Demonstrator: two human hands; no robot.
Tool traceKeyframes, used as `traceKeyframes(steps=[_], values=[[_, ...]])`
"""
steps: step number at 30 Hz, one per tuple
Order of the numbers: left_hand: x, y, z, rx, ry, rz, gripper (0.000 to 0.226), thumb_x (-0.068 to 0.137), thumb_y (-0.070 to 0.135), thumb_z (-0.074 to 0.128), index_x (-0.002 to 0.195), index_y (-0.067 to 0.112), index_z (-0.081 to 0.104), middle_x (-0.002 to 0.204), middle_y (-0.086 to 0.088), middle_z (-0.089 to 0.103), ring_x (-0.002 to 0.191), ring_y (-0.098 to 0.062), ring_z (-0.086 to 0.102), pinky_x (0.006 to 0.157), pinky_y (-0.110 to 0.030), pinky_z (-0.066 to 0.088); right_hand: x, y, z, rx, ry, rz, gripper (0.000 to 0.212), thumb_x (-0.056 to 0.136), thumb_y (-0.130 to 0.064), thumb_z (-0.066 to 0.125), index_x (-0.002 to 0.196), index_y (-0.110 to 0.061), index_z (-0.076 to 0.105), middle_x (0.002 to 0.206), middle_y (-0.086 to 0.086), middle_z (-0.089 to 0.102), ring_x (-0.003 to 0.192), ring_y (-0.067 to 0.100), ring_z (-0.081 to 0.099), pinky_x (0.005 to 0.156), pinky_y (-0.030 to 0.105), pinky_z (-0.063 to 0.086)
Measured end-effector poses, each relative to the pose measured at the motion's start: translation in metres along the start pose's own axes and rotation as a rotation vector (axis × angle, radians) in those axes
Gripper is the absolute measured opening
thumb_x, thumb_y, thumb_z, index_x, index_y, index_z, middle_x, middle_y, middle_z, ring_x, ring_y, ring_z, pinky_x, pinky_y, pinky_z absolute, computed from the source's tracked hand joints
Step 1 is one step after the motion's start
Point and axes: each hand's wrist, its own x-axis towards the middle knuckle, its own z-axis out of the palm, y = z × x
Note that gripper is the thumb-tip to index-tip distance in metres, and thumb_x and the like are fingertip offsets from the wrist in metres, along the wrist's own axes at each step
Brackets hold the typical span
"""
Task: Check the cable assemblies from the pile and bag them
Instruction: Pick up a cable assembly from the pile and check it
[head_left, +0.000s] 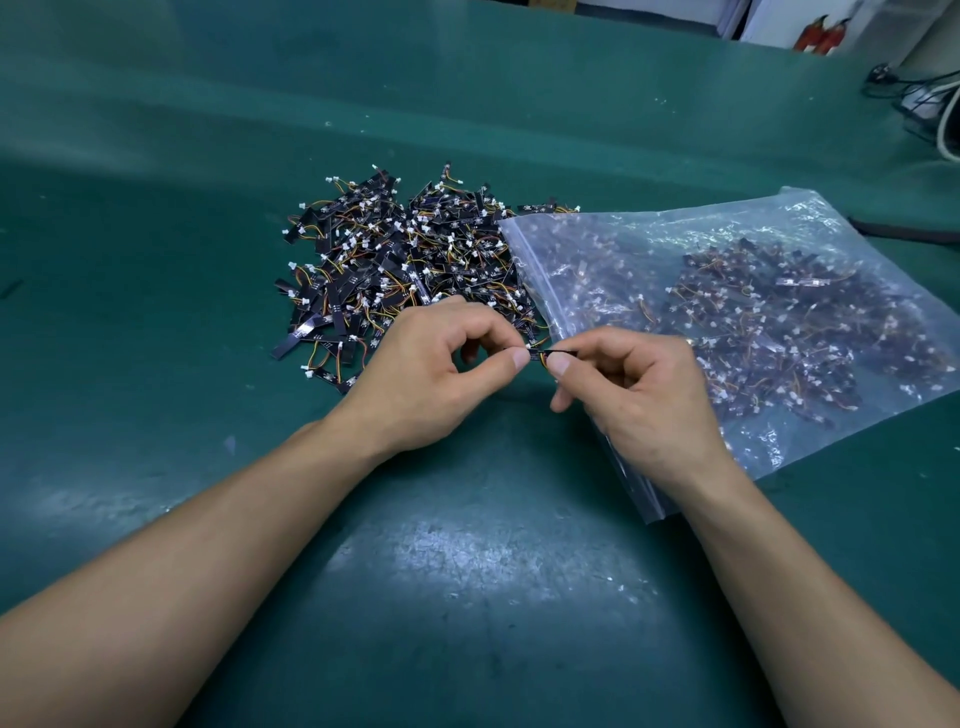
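Observation:
A pile of cable assemblies (400, 260), small black strips with orange and yellow wires and white plugs, lies on the green mat in the middle. To its right lies a clear zip bag (623, 260) holding many more of them. In front of the pile, my left hand (431, 374) and my right hand (639, 395) pinch one cable assembly (540, 356) between thumb and forefinger, one at each end. My right hand rests over the bag's near left edge.
The green mat (467, 571) covers the whole bench, bare toward me and at the far left. Black and white cables (930, 104) lie at the far right edge. Two red bottles (823, 34) stand beyond the bench at the back right.

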Motion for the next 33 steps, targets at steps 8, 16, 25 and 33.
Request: traceKeyframes(steps=[8,16,25,33], values=[[-0.0006,-0.0005,0.0001,-0.016,0.001,0.006,0.008,0.088,0.025,0.069,0.082,0.021,0.071,0.074,0.018,0.063,0.071,-0.008,0.054,0.07,-0.021,0.039,0.0002,-0.0003,0.0003,-0.049,0.004,-0.031,0.015,0.091,-0.023,0.065,0.079,-0.026,0.073,0.061,-0.002,0.07,0.042,0.003,0.041,0.046,0.014,0.032],[-0.0008,0.0006,-0.0001,-0.034,0.009,0.022,0.017,0.088,0.033,0.062,0.08,0.02,0.069,0.073,0.018,0.061,0.07,-0.009,0.053,0.069,-0.022,0.039,0.0002,-0.0008,-0.0004,-0.075,0.007,-0.052,0.012,0.089,-0.027,0.068,0.078,-0.031,0.074,0.054,0.0,0.064,0.047,0.007,0.049,0.051,0.017,0.037],[-0.0008,-0.0003,0.0022,-0.03,-0.01,0.025,0.021,0.089,0.034,0.064,0.082,0.015,0.072,0.075,0.021,0.063,0.071,-0.012,0.055,0.071,-0.019,0.039,0.0018,-0.0013,-0.0027,-0.093,0.013,-0.027,0.016,0.088,-0.028,0.066,0.072,-0.029,0.071,0.05,-0.004,0.061,0.047,0.012,0.046,0.049,0.022,0.036],[-0.0008,0.0007,0.0031,-0.015,0.011,0.039,0.007,0.089,0.02,0.069,0.083,0.017,0.072,0.077,0.018,0.064,0.071,-0.013,0.056,0.071,-0.02,0.04,0.0015,-0.0015,-0.0051,-0.082,0.013,-0.046,0.014,0.088,-0.028,0.067,0.075,-0.029,0.071,0.052,-0.002,0.062,0.047,0.011,0.047,0.05,0.021,0.036]])
